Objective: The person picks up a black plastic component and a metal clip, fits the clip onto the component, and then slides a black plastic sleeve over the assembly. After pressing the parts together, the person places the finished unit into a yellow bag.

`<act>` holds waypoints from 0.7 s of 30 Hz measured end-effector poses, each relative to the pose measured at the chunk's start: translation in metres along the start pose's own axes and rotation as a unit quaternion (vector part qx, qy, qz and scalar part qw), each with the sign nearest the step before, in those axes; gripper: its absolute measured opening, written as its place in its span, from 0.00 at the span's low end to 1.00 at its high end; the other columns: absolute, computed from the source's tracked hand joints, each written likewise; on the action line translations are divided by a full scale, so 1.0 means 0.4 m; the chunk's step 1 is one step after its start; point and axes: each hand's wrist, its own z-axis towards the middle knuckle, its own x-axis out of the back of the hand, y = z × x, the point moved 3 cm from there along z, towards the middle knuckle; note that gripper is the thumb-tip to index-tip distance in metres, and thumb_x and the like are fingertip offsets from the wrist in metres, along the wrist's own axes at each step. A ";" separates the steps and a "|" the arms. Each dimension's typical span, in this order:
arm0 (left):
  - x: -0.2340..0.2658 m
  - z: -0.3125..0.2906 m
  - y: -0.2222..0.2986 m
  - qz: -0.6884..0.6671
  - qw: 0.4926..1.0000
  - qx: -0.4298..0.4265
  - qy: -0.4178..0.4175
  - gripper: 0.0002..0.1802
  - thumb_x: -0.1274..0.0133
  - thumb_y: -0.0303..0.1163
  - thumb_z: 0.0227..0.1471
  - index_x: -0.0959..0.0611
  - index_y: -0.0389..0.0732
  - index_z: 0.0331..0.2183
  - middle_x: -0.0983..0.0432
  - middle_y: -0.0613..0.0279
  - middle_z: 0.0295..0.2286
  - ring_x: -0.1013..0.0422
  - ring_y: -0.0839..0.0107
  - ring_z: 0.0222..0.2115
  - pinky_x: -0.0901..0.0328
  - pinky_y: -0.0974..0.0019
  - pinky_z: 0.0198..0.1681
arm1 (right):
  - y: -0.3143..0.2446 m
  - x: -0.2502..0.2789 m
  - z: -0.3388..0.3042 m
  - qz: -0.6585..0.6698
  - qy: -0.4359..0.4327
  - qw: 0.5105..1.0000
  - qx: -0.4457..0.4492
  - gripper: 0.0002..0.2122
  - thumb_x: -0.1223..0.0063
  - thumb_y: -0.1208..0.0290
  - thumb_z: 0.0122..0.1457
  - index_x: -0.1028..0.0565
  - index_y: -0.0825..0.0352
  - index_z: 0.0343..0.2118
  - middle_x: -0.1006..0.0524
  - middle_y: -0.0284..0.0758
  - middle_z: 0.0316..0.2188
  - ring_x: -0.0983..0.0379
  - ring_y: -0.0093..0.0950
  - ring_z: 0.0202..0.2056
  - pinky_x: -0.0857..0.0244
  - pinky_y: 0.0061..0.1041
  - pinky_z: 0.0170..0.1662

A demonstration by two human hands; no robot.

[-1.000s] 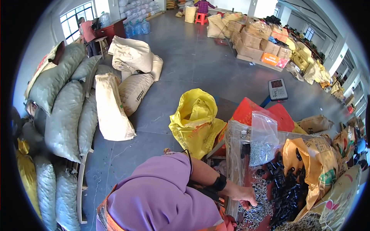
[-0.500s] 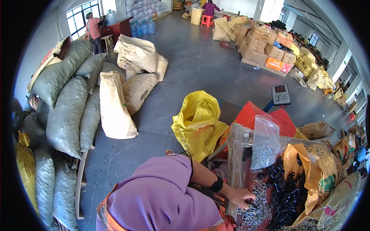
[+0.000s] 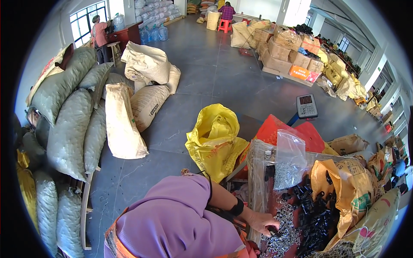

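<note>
Left of your hand (image 3: 263, 222) and farther off slumps a yellow sack (image 3: 215, 139). Just above the hand stands a clear bag (image 3: 289, 160) of small metal parts. Your hand rests palm down on the heap of silvery metal clips (image 3: 284, 236), fingers curled into it; black parts (image 3: 314, 215) lie just right.

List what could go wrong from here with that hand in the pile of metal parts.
The left hand rests on loose small metal parts; edges might nick bare fingers. The clear bag of parts stands propped upright above the pile and may tip over. Black parts lie right beside the metal ones, so they could get mixed.
</note>
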 end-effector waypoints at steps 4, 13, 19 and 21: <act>-0.001 0.000 0.004 -0.013 1.000 0.018 -0.007 0.23 0.50 0.41 0.40 0.33 0.32 0.33 0.35 0.54 0.20 0.35 0.64 0.21 0.42 0.65 0.23 | 0.009 -0.007 -0.007 -0.002 -0.005 1.000 -0.002 0.11 0.49 0.68 0.47 0.28 0.72 0.30 0.30 0.43 0.24 0.32 0.36 0.23 0.36 0.31 0.27; 0.010 0.009 0.002 -0.012 0.999 0.041 -0.013 0.24 0.49 0.39 0.38 0.32 0.33 0.35 0.32 0.50 0.22 0.33 0.59 0.23 0.41 0.62 0.26 | 0.016 -0.036 0.000 -0.001 -0.020 1.000 0.001 0.12 0.49 0.68 0.47 0.28 0.72 0.31 0.30 0.43 0.25 0.32 0.36 0.24 0.36 0.31 0.27; 0.015 0.006 0.006 -0.023 1.000 0.020 -0.002 0.25 0.49 0.40 0.38 0.33 0.32 0.35 0.33 0.51 0.21 0.34 0.60 0.22 0.41 0.63 0.26 | 0.013 -0.024 -0.005 -0.013 -0.024 1.000 0.005 0.12 0.49 0.68 0.47 0.29 0.72 0.31 0.30 0.43 0.25 0.33 0.36 0.24 0.36 0.31 0.27; 0.012 0.005 0.007 -0.024 1.000 0.018 0.001 0.25 0.49 0.40 0.38 0.33 0.32 0.35 0.33 0.51 0.21 0.34 0.60 0.22 0.41 0.63 0.26 | 0.015 -0.021 -0.006 -0.015 -0.025 1.000 0.006 0.12 0.49 0.68 0.47 0.29 0.72 0.31 0.30 0.43 0.25 0.33 0.36 0.24 0.36 0.31 0.28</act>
